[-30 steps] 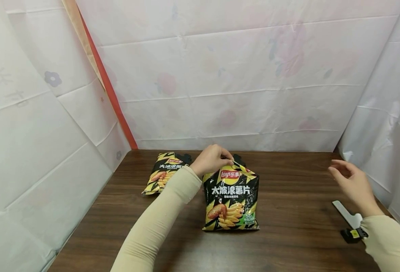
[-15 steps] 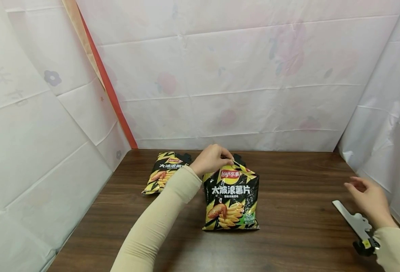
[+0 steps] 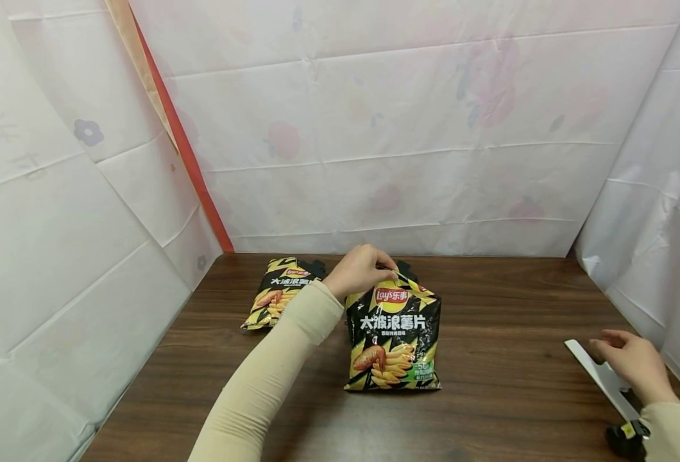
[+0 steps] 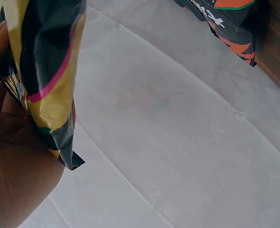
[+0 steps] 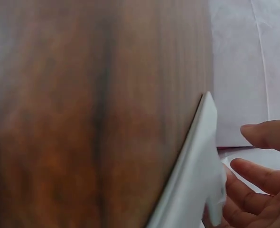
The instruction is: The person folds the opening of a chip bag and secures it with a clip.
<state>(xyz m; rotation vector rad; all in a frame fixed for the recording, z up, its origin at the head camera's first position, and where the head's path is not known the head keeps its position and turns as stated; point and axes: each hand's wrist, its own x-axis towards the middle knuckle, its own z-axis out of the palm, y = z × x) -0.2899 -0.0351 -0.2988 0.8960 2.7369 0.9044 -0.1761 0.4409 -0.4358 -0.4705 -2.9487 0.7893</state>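
The chip bag (image 3: pixel 394 337) stands upright near the middle of the wooden table (image 3: pixel 490 308). The left hand (image 3: pixel 358 271) pinches its top edge with curled fingers; in the left wrist view the folded top of the bag (image 4: pixel 45 71) lies against the palm. This hand and the bag are in the same place as one second ago.

The right hand (image 3: pixel 634 362) has changed. One second ago it was raised above the right side of the table; now it is lower, just at the white clip (image 3: pixel 602 378) that lies by the right edge. Its fingers (image 5: pixel 261 175) are relaxed and a little bent beside the clip (image 5: pixel 197 175). Whether they already touch it, I cannot tell.

A second chip bag (image 3: pixel 275 294) lies flat at the back left, near the cloth wall (image 3: pixel 374 128).
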